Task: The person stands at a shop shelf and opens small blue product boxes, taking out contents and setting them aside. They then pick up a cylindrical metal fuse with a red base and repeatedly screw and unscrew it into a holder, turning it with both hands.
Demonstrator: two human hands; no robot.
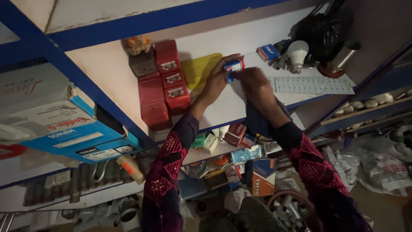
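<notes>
**Small box held between 2 hands over the white shelf**

The left hand (216, 81) is closed around a small blue, white and red box (234, 68), fingers wrapped from the box's left and underside, thumb on its near face. The right hand (253, 81) meets it from the other side, fingertips pinching the box's right end; whether it carries any of the weight I cannot tell, but its fingers are shut on the box. So the box sits between the 2 grips, just above both palms, with its long axis running roughly left to right along the shelf's length. Both hands are equally close, each touching it.

The box is over the middle of the white shelf (240, 107), nearer the back than the blue front edge; whether it rests on the board or is lifted off it cannot be made out.

Just left of the left hand lies a flat yellow packet (198, 71), touching or nearly touching the knuckles. Further left stands a row of 3 red cases with metal latches (172, 77), with a brown block (143, 64) beside them toward the back left corner. To the right of the right hand a perforated white strip (313, 85) lies along the shelf toward its right edge. Behind it, near the back right corner, are another small blue and red box (267, 52) and a white light bulb (297, 52). A lower shelf of mixed cartons (262, 176) shows between the forearms.
</notes>
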